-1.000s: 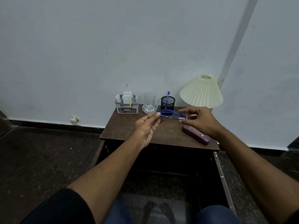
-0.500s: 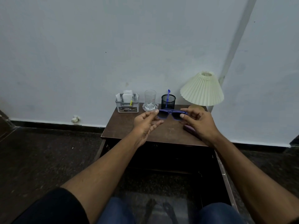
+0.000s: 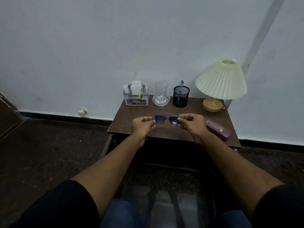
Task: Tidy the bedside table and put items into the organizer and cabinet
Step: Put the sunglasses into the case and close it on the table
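Observation:
I hold blue-framed sunglasses (image 3: 166,119) level above the brown bedside table (image 3: 131,122), lenses facing away from me. My left hand (image 3: 142,125) pinches the left end of the frame and my right hand (image 3: 191,123) pinches the right end. A purple glasses case (image 3: 218,128) lies shut on the table just right of my right hand. At the back left stands a grey organizer (image 3: 136,97) with papers and a yellow item in it. Below the tabletop the cabinet (image 3: 172,155) is open and dark inside.
Along the back of the table stand a glass (image 3: 160,92) on a clear dish, a black mesh pen cup (image 3: 181,98) with a blue pen, and a lamp (image 3: 220,81) with a cream pleated shade. The wall is right behind. Dark floor surrounds the table.
The sunglasses were turned from edge-on to lenses facing away, and both hands drew back toward the table's front. The case, hidden by my right hand half a second ago, shows again.

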`<state>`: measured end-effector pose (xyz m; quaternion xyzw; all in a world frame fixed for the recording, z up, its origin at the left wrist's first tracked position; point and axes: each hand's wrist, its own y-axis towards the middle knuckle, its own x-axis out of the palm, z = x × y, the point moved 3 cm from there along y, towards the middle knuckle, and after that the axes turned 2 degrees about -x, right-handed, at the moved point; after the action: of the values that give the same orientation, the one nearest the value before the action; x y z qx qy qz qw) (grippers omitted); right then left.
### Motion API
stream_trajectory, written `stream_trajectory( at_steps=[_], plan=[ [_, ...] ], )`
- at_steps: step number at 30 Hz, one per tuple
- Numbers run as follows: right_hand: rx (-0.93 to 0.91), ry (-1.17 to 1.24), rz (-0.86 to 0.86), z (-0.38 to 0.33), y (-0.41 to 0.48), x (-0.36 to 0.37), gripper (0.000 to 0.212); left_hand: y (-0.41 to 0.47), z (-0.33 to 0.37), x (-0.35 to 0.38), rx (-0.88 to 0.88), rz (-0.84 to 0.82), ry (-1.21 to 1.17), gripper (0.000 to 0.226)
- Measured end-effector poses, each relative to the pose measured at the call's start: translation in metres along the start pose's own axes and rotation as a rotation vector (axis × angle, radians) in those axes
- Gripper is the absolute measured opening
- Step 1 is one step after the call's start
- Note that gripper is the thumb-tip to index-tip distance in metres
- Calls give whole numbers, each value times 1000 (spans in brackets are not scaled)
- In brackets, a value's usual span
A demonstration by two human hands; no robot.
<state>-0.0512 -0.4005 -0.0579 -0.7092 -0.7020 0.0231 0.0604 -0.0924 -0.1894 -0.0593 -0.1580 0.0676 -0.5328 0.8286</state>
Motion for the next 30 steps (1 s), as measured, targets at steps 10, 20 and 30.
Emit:
stream_trajectory(
  at_steps=[10, 20, 30],
  plan=[
    [-69, -442, 104, 56, 37, 21, 14, 36, -36, -14, 23, 202, 334, 27],
    [-55, -480, 121, 54, 35, 12, 11, 34, -23, -2, 18, 327, 483, 8],
    [-294, -729, 62, -1, 16, -62, 8, -3, -2, 93, 378, 71, 523, 6]
  ],
)
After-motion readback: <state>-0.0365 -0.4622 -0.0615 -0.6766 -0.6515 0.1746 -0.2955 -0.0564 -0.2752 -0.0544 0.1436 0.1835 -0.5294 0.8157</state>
